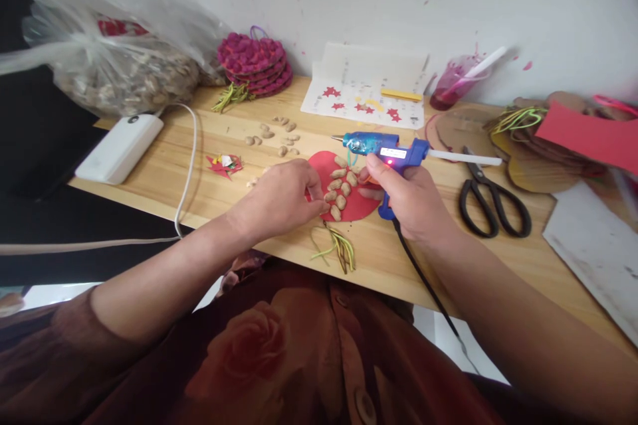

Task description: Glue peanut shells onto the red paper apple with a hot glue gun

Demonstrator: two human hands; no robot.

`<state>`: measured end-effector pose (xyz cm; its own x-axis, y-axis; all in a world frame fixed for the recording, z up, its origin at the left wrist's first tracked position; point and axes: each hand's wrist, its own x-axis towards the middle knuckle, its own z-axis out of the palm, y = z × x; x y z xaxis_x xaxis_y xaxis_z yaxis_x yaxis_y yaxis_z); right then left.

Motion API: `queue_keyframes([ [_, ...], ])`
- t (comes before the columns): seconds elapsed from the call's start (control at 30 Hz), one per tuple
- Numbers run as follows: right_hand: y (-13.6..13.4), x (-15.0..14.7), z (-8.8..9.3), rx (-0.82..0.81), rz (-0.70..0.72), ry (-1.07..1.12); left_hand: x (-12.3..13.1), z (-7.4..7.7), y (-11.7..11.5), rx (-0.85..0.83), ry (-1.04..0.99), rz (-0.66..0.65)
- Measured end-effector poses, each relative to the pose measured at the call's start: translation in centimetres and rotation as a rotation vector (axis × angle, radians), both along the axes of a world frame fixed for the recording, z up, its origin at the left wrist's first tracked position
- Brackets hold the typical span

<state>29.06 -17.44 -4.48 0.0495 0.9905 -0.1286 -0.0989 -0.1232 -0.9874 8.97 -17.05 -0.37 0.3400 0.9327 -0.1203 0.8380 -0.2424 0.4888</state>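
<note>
My right hand [413, 196] grips a blue hot glue gun [373, 144], whose nozzle points left above the work and whose small light glows red. A white glue stick [463, 158] juts from its back. Beneath lies a round red card [357, 209] with several peanuts [337, 184] arranged on it in rows. My left hand [282, 202] rests at the card's left edge, fingers pinched on a peanut [325, 208] that is mostly hidden by the fingertips. Green strings [341, 247] hang from the card's near edge.
Loose peanuts [268, 131] lie farther back. A white power bank [119, 148], a bag of peanuts [129, 80] and stacked purple pieces [255, 63] stand left. Black scissors [491, 202], a cup of red paint [451, 85] and cardboard shapes [533, 159] are right. Paper with red stars [369, 116] lies behind.
</note>
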Motion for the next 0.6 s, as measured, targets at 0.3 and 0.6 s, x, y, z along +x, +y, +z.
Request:
queue_keyframes([
  [0.3, 0.1, 0.0, -0.2, -0.005, 0.000, 0.000, -0.1, -0.2, 0.2, 0.034, 0.011, -0.054],
  [0.6, -0.1, -0.2, 0.0, 0.005, -0.011, -0.026, -0.5, -1.1, 0.5, -0.140, -0.300, -0.006],
])
